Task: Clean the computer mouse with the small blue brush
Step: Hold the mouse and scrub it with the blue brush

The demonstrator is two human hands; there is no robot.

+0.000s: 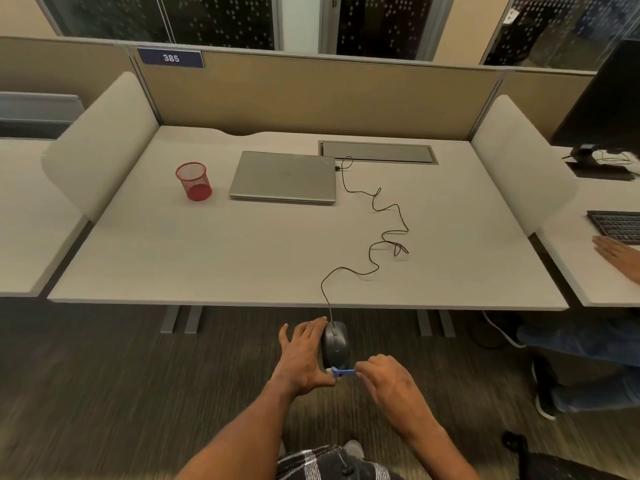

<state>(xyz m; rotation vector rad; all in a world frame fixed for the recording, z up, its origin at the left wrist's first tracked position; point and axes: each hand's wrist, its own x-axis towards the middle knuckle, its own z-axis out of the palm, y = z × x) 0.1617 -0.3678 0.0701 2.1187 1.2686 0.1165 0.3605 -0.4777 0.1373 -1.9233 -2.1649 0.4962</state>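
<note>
Both hands work: my left hand grips the computer mouse in the air off the desk edge, long axis twelve-to-six; my right hand pinches the small blue brush, meeting its six-o'clock end from three o'clock.

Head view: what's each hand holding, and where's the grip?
Left hand holds the computer mouse, grip along its left side, thumb at the near end. Right hand pinches the small blue brush by its handle end.
</note>
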